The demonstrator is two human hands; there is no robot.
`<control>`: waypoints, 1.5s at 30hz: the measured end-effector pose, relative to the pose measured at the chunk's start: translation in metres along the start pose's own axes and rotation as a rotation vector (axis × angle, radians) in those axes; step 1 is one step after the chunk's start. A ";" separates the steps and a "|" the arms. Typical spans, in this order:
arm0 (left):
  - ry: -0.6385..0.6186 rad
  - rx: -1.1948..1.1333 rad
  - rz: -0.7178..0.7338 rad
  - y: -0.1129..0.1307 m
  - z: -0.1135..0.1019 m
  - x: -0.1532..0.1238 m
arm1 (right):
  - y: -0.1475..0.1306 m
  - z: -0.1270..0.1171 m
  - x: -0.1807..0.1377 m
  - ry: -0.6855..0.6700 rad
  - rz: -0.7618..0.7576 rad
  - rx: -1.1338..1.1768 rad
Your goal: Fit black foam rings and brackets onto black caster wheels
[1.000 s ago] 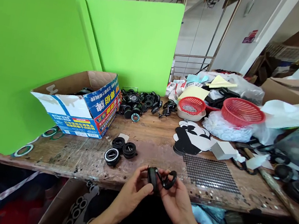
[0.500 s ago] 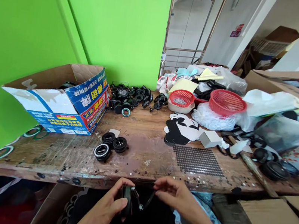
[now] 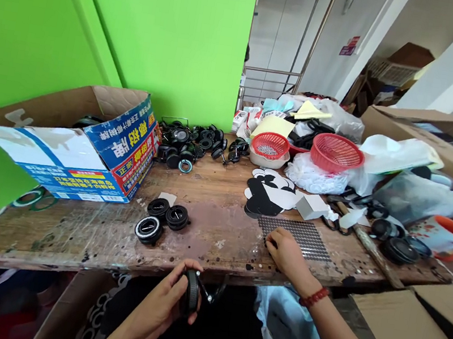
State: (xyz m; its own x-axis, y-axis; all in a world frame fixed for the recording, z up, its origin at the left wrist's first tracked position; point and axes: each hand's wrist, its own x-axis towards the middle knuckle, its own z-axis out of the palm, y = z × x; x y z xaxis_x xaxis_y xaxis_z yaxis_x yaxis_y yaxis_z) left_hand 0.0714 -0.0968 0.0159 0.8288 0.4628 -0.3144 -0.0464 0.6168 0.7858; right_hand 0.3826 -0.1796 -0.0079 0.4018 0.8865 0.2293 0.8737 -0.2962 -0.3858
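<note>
My left hand (image 3: 159, 308) is wrapped round a black ribbed ear cup (image 3: 190, 294), apparently part of a headphone, below the table's front edge. A thin dark arm with shiny screws (image 3: 209, 297) juts from its right side. Up on the table, my right hand (image 3: 288, 254) has its fingertips pinched together at the left edge of a sheet of small dark dots (image 3: 309, 241). Whatever lies between those fingertips is too small to make out. Three round black cups (image 3: 177, 217) sit grouped left of centre, one with a pale ring on top.
A blue and white carton (image 3: 76, 168) stands at left before a green partition (image 3: 178, 41). Black headphone parts (image 3: 190, 143) are heaped behind. Further right are red baskets (image 3: 336, 153), a white block (image 3: 312, 206), a hammer handle (image 3: 380, 257) and a mug (image 3: 442, 235).
My right hand has left the held piece's dangling arm and moved up and right to the dotted sheet. My left hand keeps the ear cup, now turned slightly. The camera view has shifted a little.
</note>
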 end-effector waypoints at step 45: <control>0.170 0.070 -0.095 0.020 0.017 0.064 | -0.133 -0.008 -0.008 -0.083 -0.342 0.415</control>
State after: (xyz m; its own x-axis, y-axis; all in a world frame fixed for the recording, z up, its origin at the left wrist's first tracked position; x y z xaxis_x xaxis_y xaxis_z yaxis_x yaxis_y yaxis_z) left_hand 0.1325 -0.0656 0.0205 0.7210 0.5092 -0.4700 0.0712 0.6202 0.7812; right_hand 0.2656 -0.1499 0.0490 0.0762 0.9377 0.3389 0.7624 0.1642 -0.6259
